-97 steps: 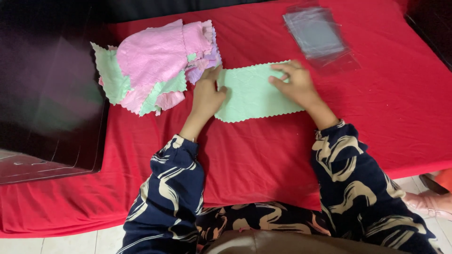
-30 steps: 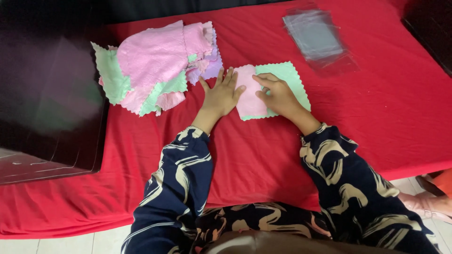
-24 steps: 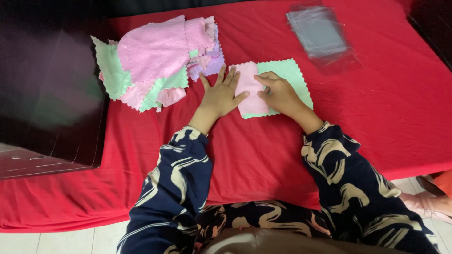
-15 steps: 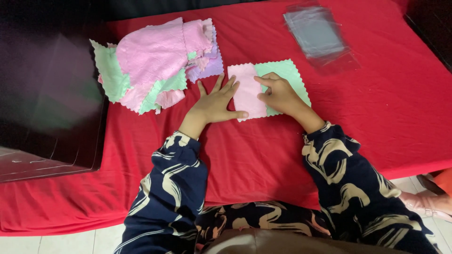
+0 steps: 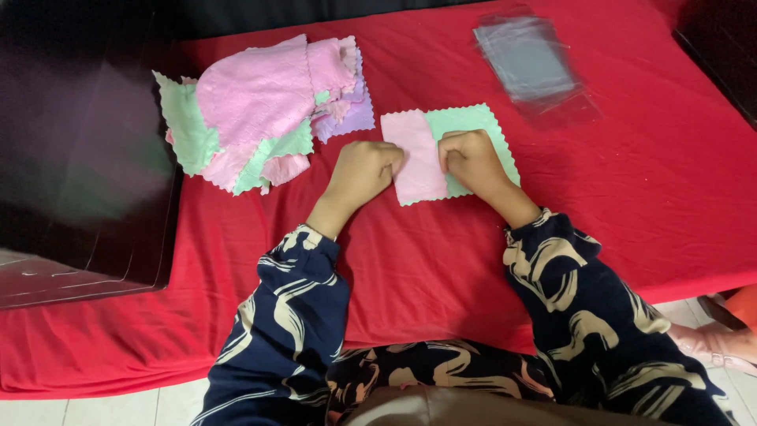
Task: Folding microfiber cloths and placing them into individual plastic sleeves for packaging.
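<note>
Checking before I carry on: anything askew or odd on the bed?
Only the cloth pile: pink, green and purple cloths heaped unevenly, corners sticking out. The folded cloth under the left hand and right hand lies flat.

Both hands pinch folded cloth — red cover.

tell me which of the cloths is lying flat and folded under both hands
The pink-and-green cloth between the left hand and right hand; the others sit crumpled in the pile.
</note>
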